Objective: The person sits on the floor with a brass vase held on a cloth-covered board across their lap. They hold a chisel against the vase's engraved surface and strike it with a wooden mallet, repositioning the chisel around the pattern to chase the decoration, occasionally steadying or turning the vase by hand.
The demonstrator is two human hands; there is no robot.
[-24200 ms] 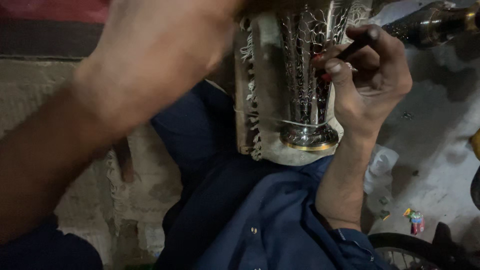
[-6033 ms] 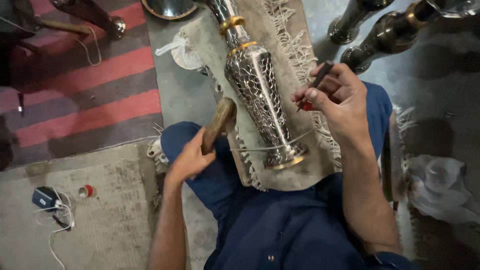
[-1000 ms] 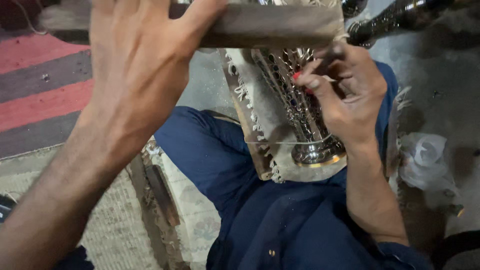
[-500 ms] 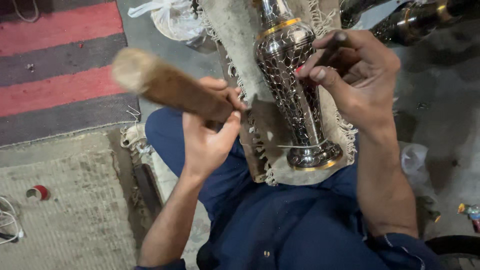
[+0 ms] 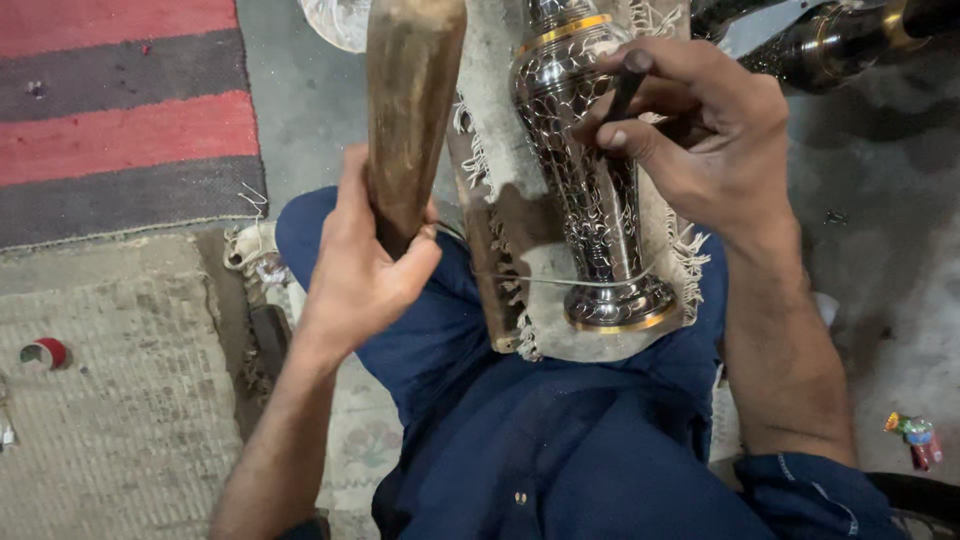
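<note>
Seen from my head camera: I am sitting on the floor in dark blue clothes (image 5: 560, 450), working over my lap. My left hand (image 5: 365, 265) is clenching a thick wooden mallet (image 5: 410, 100), its worn brown shaft rising upright toward the top edge. My right hand (image 5: 700, 140) is pinching a thin dark punch (image 5: 625, 85) between fingers and thumb, its tip resting against the upper body of a silver vase (image 5: 590, 190). The vase, patterned all over and ringed with gold bands at neck and foot, is lying lengthwise on a pale fringed cloth (image 5: 510, 240) spread across my thighs, foot toward me.

The floor around me is bare grey concrete (image 5: 880, 270), dusty and marked. To my left a red and grey striped rug (image 5: 120, 110) is lying flat, and nearer me a coarse beige mat (image 5: 110, 400) is carrying a small red spool (image 5: 45, 352). Another dark metal vase (image 5: 840, 35) with a gold band is lying at the top right. A small bright wrapper (image 5: 915, 438) is sitting near the right edge.
</note>
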